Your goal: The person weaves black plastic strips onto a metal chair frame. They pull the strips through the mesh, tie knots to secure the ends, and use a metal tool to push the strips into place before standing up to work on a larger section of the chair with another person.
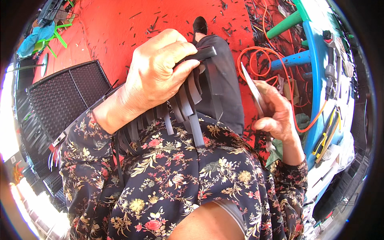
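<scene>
My left hand (pixel 160 70) is closed in a pinch on a dark flat plastic strip (pixel 208 52), whose end juts out past the thumb and forefinger. Below this hand hang several grey-black strips (pixel 195 130), loose ends down over my floral clothing. To the right, apart from the strips, my right hand (pixel 276 108) is wrapped round a pointed silver blade (pixel 252 86) that slants up and to the left. Its handle is hidden in the palm, so whether it is a knife or scissors cannot be told.
A dark woven panel (pixel 66 90) lies at the left. Cut scraps (pixel 152 26) litter the red floor (pixel 116 20). An orange hose (pixel 294 100) coils at the right beside a blue-framed table (pixel 314 80) bearing a yellow-handled tool (pixel 320 144). A green stool (pixel 52 38) stands far left.
</scene>
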`<state>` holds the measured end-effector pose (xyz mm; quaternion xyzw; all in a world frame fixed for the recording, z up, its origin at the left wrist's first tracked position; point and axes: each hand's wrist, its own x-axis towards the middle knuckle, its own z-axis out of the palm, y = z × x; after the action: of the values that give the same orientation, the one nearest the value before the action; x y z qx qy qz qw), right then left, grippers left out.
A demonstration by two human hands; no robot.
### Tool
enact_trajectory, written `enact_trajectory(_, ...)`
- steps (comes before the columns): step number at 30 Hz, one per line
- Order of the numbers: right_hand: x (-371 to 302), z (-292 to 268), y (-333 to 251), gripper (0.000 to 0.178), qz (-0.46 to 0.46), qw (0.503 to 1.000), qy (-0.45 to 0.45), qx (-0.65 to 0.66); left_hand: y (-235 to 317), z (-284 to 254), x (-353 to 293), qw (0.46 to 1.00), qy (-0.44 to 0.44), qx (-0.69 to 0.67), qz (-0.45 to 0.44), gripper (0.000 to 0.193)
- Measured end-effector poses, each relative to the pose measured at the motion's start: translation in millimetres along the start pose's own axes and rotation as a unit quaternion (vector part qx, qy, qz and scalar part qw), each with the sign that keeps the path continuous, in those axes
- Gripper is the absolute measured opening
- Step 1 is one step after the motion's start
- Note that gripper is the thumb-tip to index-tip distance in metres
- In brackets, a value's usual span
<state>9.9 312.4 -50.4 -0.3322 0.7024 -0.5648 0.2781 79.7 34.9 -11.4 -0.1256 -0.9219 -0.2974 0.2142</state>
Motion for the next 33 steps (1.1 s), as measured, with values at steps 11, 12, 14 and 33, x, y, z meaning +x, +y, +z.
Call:
enact_trajectory(11, 17, 23, 4, 0.054, -0.068, 0.987, -0.001, -0.148, 3, 0, 1, 1.0, -0.01, 0.001, -0.008, 0.017)
enact_trajectory(12, 19, 23, 1, 0.056, -0.054, 0.987, -0.007, -0.152, 2, 0, 1, 1.0, -0.01, 0.0, -0.006, 0.017)
enact_trajectory(14, 21, 24, 1, 0.058, -0.049, 0.986, -0.008, -0.162, 2, -1, 2, 1.0, -0.008, -0.001, -0.005, 0.017)
enact_trajectory(33, 39, 49, 40, 0.049, -0.305, 0.889, 0.15, -0.308, 7, -1, 0, 1.0, -0.003, -0.014, -0.024, 0.017)
